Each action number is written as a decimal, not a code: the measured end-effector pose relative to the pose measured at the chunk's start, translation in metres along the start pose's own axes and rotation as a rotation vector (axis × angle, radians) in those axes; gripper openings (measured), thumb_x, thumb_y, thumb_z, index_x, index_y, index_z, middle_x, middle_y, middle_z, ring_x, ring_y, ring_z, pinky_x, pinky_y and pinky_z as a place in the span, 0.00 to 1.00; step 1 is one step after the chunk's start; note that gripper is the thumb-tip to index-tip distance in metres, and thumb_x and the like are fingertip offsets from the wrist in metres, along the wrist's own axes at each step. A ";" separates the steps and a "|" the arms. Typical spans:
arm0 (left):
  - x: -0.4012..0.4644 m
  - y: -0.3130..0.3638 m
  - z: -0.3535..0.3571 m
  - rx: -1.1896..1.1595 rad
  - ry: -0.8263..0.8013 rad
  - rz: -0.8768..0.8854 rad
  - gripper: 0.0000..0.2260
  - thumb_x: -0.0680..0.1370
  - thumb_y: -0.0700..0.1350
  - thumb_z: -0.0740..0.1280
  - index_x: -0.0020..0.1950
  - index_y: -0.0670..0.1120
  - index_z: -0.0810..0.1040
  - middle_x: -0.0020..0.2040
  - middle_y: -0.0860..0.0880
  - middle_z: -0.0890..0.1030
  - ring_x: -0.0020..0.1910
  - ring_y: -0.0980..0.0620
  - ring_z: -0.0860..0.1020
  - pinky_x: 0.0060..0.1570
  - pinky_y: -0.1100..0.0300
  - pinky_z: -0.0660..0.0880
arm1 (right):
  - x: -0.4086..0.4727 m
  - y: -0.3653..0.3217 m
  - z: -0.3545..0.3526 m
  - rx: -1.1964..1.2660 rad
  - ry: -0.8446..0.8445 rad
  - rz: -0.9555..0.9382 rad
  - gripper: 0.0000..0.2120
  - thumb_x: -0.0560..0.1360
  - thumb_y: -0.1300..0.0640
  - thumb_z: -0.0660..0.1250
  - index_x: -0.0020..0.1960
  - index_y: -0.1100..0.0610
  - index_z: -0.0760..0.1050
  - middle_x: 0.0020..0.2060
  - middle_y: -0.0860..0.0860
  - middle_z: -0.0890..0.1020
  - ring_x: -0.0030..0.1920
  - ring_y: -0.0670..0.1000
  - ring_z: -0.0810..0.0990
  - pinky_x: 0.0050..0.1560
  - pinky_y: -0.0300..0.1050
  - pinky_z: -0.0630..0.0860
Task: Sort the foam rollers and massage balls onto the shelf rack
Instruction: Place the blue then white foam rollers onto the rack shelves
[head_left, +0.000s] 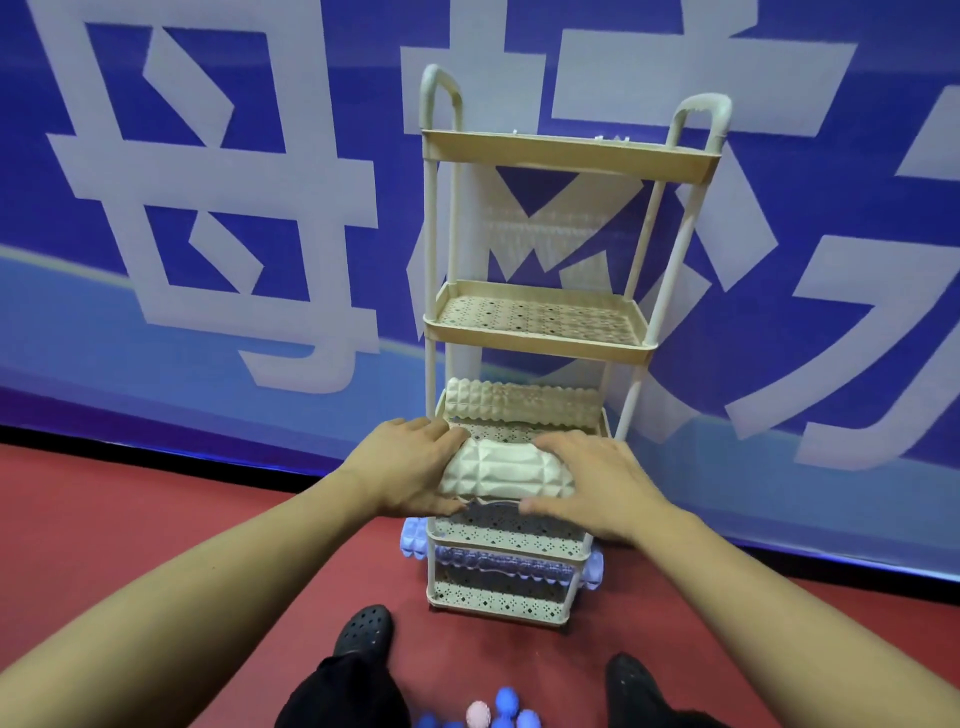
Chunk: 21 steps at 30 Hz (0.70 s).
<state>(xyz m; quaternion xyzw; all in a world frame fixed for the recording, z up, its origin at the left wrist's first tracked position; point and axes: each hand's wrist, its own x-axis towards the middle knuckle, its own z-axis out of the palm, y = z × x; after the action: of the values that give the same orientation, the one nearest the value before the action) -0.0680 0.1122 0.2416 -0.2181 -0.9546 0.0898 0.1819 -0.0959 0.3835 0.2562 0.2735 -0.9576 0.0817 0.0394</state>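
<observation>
So the cream foam roller (506, 475) is being held by both ends, left hand (410, 467) and right hand (592, 483) each clenched around an end, right over the front edge of the third tier (524, 432) of the shelf rack (540, 322). Another cream roller (519, 405) is already parked at the back of that same tier, and a pale blue roller (415, 538) is sticking out both sides of a lower tier.

What could go wrong, as a guess: not much room looks left in front of the back roller, so if this one gets set down too near the lip it could roll off onto the red floor (156, 545). The rack looks light and skinny too, so a hard shove might tip or scoot it toward the blue banner (208, 208).

Also, the massage balls (478, 714) (blue ones and a pink one) are sitting on the floor between the black shoes (363, 631). Easy to kick or step on if feet get shuffled.
</observation>
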 end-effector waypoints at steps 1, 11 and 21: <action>0.000 -0.002 0.004 0.006 0.033 0.029 0.34 0.68 0.73 0.62 0.62 0.49 0.75 0.48 0.51 0.80 0.45 0.46 0.81 0.40 0.54 0.75 | 0.003 0.006 0.004 -0.037 -0.050 -0.017 0.45 0.64 0.20 0.63 0.74 0.40 0.63 0.66 0.42 0.74 0.68 0.49 0.71 0.68 0.49 0.63; 0.019 -0.006 0.064 -0.122 0.078 -0.145 0.33 0.74 0.67 0.60 0.73 0.48 0.69 0.64 0.49 0.76 0.62 0.45 0.77 0.65 0.47 0.71 | 0.040 0.028 0.038 -0.209 -0.025 0.083 0.41 0.70 0.24 0.61 0.75 0.45 0.63 0.66 0.47 0.75 0.66 0.54 0.74 0.63 0.52 0.69; 0.014 -0.012 0.114 -0.239 -0.076 -0.386 0.27 0.82 0.64 0.56 0.77 0.51 0.64 0.75 0.49 0.68 0.71 0.45 0.70 0.68 0.50 0.67 | 0.104 0.056 0.068 -0.334 0.009 0.263 0.36 0.71 0.26 0.62 0.68 0.50 0.68 0.63 0.52 0.78 0.63 0.57 0.77 0.59 0.54 0.70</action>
<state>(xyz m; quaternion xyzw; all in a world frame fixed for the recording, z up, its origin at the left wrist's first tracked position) -0.1287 0.0976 0.1445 -0.0477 -0.9886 -0.0523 0.1328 -0.2157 0.3644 0.1938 0.1357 -0.9851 -0.0725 0.0773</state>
